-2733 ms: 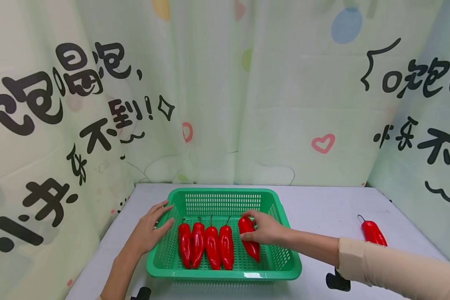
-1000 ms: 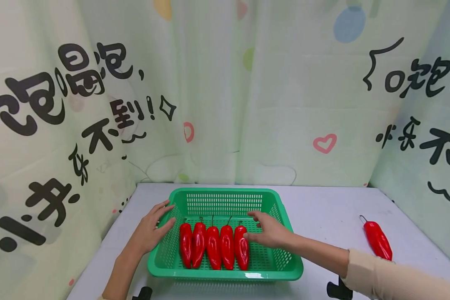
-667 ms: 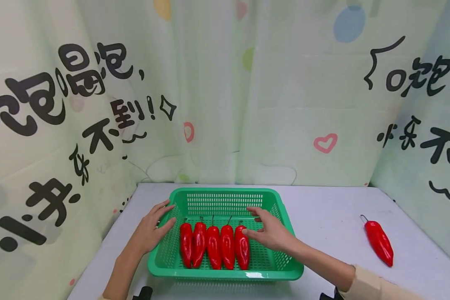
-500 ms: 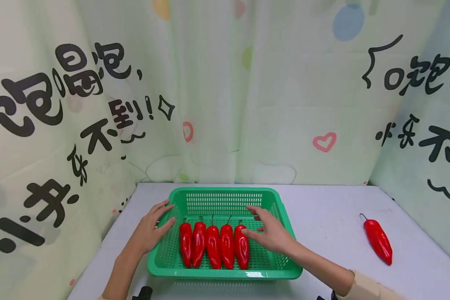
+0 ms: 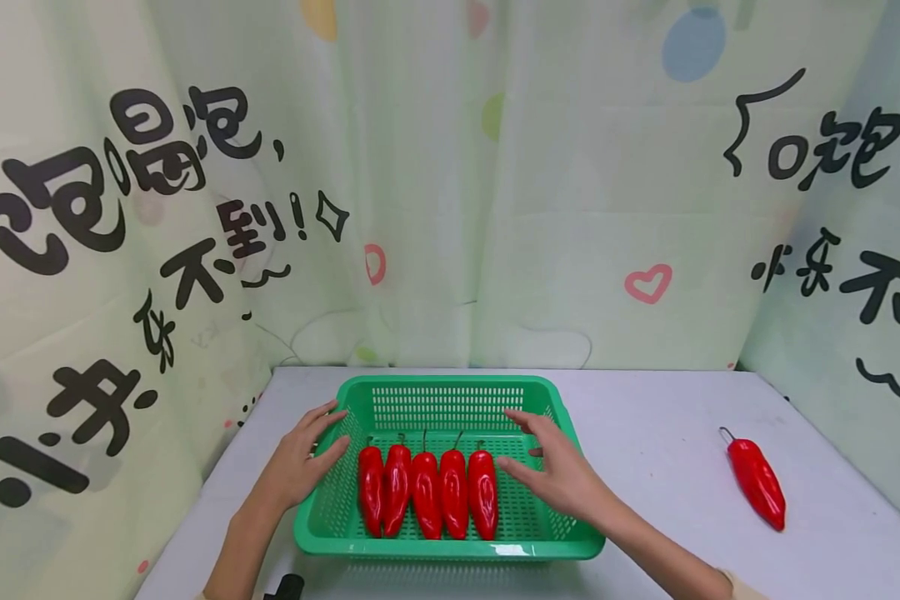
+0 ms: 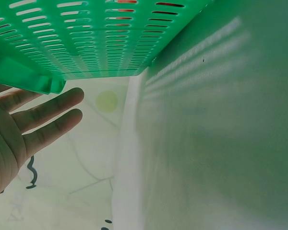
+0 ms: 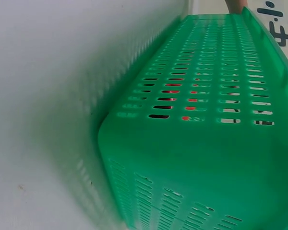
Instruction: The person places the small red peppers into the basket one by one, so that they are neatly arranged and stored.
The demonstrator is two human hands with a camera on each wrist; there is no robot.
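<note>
A green plastic basket (image 5: 450, 549) with slotted walls stands on the table. Several glossy red chili peppers (image 5: 426, 496) lie side by side in it, stems away from me. My left hand (image 5: 303, 462) is at the basket's left rim, fingers extended; in the left wrist view the hand's (image 6: 9, 134) fingers are spread along the outside of the rim. Over the right part of the basket hovers my right hand (image 5: 558, 471), thumb and fingers apart, holding nothing, just right of the rightmost pepper (image 5: 483, 496). The right wrist view shows the basket's outer wall (image 7: 197, 139) but not the hand.
One more red chili pepper (image 5: 756, 483) lies on the white table (image 5: 667, 433) to the right of the basket. A printed curtain (image 5: 435, 208) encloses the table at the back and both sides.
The right hand has laid a chili pepper at the right end of the row, let go of it and drawn back a little rightward. The left hand has kept its place.
</note>
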